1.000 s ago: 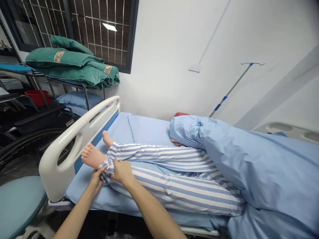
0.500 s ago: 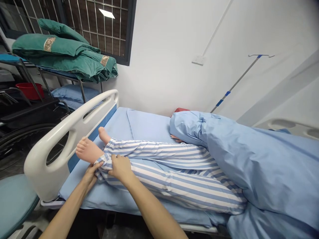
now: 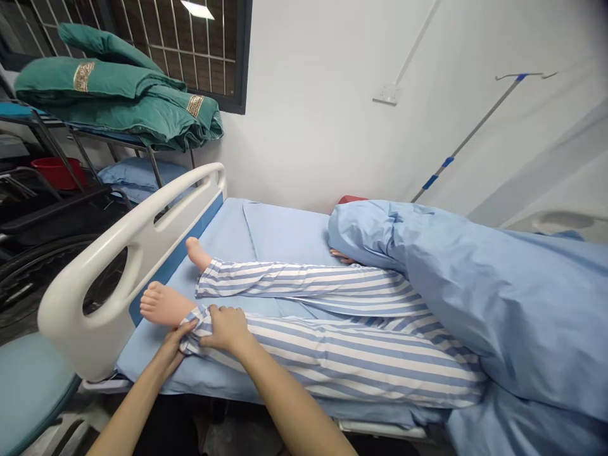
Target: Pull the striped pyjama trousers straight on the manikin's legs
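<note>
Across the bed [image 3: 280,231], a blue quilt [image 3: 498,297] is bunched at the hip end, while striped trousers [image 3: 304,278] are left uncovered, stretched towards the white footboard [image 3: 61,323]. Above its ankle, the nearer leg [image 3: 308,364] is gripped through the cloth: the right hand [image 3: 228,328] is curled over it from above, and the left hand [image 3: 170,351] is closed at its lower end, thumb on top, fingers partly hidden below. Of the 2 bare feet, the nearer foot [image 3: 164,304] is pointed at the footboard, and the farther foot [image 3: 197,254] is touched by neither hand. Under the left thumb, the trouser cuff [image 3: 202,316] is creased. The present step is judged to be a 2-handed hold on the lower leg; whether it is lifted cannot be told. For any next move, firm support underneath and light, even pressure above seem called for.
</note>
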The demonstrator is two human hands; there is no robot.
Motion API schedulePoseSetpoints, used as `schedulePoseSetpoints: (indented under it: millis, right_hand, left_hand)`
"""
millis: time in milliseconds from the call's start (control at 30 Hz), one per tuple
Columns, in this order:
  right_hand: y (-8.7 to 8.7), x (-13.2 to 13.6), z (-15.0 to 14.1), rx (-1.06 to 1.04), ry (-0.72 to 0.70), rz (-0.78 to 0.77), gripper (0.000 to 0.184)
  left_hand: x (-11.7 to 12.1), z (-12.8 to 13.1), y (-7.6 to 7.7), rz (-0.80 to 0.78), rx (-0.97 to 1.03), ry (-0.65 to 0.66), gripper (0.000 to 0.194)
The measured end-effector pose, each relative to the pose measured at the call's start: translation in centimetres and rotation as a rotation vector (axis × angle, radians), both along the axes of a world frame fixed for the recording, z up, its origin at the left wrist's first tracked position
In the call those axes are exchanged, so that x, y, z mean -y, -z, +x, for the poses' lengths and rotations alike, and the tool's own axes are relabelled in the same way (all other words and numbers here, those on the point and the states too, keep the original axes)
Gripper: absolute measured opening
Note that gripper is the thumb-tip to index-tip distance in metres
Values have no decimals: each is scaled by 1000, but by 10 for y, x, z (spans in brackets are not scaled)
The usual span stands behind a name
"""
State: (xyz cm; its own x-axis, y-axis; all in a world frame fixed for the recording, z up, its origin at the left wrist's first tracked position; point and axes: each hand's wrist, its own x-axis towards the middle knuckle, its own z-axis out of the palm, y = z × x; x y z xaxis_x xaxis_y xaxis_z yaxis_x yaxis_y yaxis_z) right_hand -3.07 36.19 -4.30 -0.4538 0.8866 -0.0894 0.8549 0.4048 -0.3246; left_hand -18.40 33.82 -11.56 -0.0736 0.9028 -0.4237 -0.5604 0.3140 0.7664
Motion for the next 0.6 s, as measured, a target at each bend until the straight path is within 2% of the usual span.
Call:
schedulePoseSetpoints:
  millis: [100,233,367,533,600]
  right_hand:
    - [-4,-15,5,-182,-24,-181,70]
    - [-1,-38,5,-380,-28,-264,47]
    - [8,-53,-3,-354,-105,-305,38]
    - [15,-62,-12,-322,-93,-304,21]
    - [15,-63,-14,-320,-69,-272,20]
  left_hand:
    - [0,2,-2,10,-62,-50,26]
    - [-1,1,-2,11,-98,-35,29]
    - [1,-2,0,5,-98,-22,35]
    - [3,0,-1,-29,-107,-71,42]
    - [3,1,-3,-30,-115,-77,43]
